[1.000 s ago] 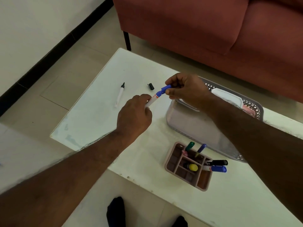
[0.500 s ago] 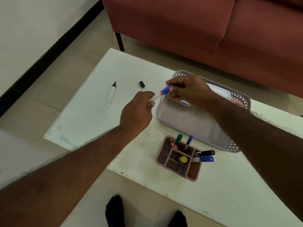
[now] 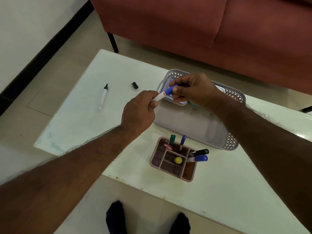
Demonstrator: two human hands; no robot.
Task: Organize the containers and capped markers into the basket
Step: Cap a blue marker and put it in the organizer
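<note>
Blue-capped white marker [image 3: 164, 94] held between both hands above a grey perforated plastic basket [image 3: 194, 122]: left hand [image 3: 139, 114] grips the barrel, right hand [image 3: 194, 89] pinches the cap.

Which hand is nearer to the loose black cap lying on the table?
Left. The left hand grips the marker just below-right of the black cap; the right hand is farther right, over the basket.

I'm looking down into a home living room. A rust-red upholstered sofa [image 3: 202, 27] on dark legs sits behind a low white table [image 3: 94, 115]. The floor [image 3: 55, 73] is pale beige tile, meeting a plain wall [image 3: 25, 22] with a black skirting strip. Socked feet [image 3: 116, 217] show below.
</note>
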